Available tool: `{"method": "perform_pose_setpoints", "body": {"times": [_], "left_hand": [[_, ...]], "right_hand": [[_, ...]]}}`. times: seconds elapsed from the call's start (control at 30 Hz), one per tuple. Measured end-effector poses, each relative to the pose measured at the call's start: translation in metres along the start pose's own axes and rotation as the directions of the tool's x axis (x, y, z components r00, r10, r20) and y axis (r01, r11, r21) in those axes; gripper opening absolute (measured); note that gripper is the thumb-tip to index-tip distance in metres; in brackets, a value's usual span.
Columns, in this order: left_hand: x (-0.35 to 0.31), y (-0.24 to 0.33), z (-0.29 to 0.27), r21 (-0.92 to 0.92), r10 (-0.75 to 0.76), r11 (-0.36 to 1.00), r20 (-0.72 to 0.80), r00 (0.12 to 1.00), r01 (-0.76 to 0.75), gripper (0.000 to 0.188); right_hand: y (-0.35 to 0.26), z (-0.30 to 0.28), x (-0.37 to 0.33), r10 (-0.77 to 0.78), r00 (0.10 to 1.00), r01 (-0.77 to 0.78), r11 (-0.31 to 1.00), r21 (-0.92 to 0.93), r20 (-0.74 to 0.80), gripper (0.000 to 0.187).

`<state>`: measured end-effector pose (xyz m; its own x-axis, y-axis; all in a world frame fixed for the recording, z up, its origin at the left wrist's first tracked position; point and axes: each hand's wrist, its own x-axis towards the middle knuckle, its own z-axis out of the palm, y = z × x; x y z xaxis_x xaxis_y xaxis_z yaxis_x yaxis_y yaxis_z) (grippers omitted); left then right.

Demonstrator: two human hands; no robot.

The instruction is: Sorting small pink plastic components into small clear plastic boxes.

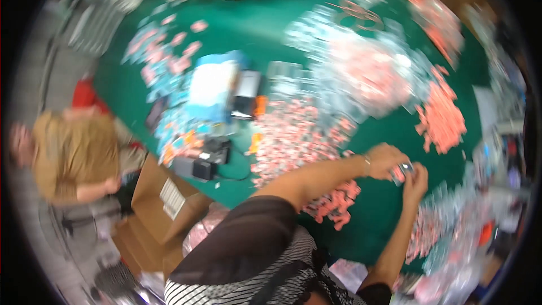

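Over the right part of the green table, my left hand [383, 160] and my right hand [416, 183] meet with their fingers closed. Between their fingertips is a small silvery and pink piece [402, 170], too blurred to name. Both hands grip it, one from each side. To the left of them spreads a large heap of small pink-and-white pieces [293, 141]. A smaller pile of pink pieces with dark parts [336, 206] lies under and below my left forearm. Beyond my hands, at the right, is a pile of plain coral-pink strips [443, 116].
Clear plastic packs [322, 73] and a bag of pink pieces [372, 76] cover the far middle of the green table [248, 22]. Dark boxes [195, 168] stand at the left edge, beside an open cardboard box [164, 209]. Another person [79, 155] sits at the left.
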<state>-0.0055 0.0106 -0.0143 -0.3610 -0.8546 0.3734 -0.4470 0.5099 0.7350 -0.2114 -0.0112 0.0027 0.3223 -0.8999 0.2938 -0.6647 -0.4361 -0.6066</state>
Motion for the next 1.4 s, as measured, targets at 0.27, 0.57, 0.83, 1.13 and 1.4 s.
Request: {"method": "perform_pose_setpoints", "body": {"times": [0.27, 0.57, 0.83, 1.13, 1.4], "left_hand": [[-0.008, -0.006, 0.010, 0.078, -0.003, 0.997, 0.041, 0.999, 0.000, 0.044], [-0.008, -0.016, -0.008, 0.054, 0.007, 0.999, -0.075, 0.997, -0.003, 0.024], [0.015, 0.006, -0.029, 0.207, 0.011, 0.978, -0.128, 0.992, 0.016, 0.020], [0.013, 0.020, -0.086, 0.441, 0.028, 0.891, -0.285, 0.958, 0.105, 0.021], [0.033, 0.029, -0.205, 0.524, 0.109, 0.802, -0.600, 0.793, 0.287, 0.021]], "right_hand": [[-0.024, -0.009, -0.033, -0.095, 0.991, 0.094, 0.995, 0.018, 0.097, 0.029], [-0.041, 0.036, -0.018, 0.008, 0.998, -0.002, 0.996, 0.084, -0.069, 0.016], [-0.030, 0.038, -0.024, 0.133, 0.975, -0.094, 0.974, 0.208, -0.179, 0.035], [-0.032, 0.047, -0.027, 0.143, 0.963, -0.095, 0.973, 0.211, -0.227, 0.026], [-0.031, 0.046, -0.021, 0.123, 0.963, -0.076, 0.978, 0.192, -0.241, 0.022]]}}
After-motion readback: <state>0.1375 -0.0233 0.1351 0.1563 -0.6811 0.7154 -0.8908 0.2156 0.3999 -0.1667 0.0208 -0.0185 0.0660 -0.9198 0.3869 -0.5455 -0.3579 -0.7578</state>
